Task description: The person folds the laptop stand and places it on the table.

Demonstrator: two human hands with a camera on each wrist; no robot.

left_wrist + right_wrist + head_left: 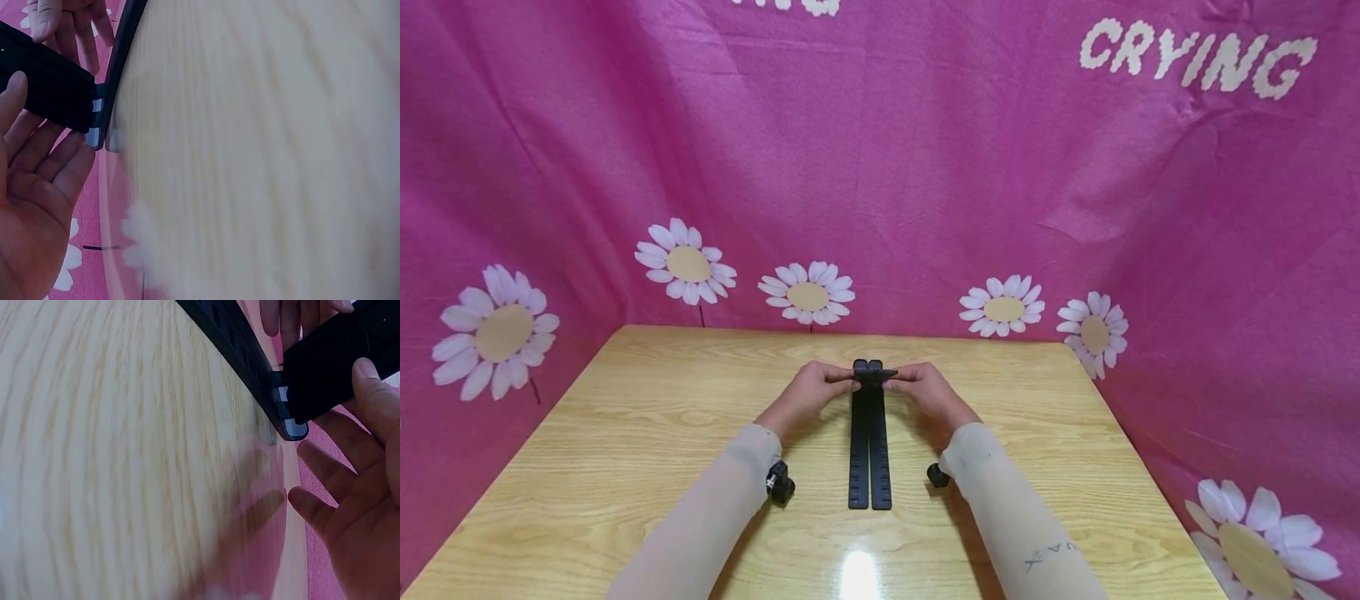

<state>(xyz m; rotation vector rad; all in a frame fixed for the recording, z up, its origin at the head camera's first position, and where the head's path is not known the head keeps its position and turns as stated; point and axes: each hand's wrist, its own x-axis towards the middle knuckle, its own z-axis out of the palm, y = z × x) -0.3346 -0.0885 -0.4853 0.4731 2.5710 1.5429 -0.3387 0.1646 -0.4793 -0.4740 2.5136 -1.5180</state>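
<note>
A black folding stand [870, 450] lies at the middle of the table, its two long, flat, notched legs side by side and pointing towards me. At its far end a black plate [47, 78] stands up across the legs. My left hand [807, 393] holds the plate's left edge between thumb and fingers. On the opposite edge, my right hand [931, 395] pinches the same plate [331, 369]. Pale pads [295, 428] show at the leg's far end in the right wrist view. The lower fingers of both hands are spread below the plate.
The wooden table [625, 467] has its back edge just beyond the stand. A pink cloth [895, 167] with daisies hangs behind and at both sides. Black wrist mounts [780, 482] stick out at the sleeve ends.
</note>
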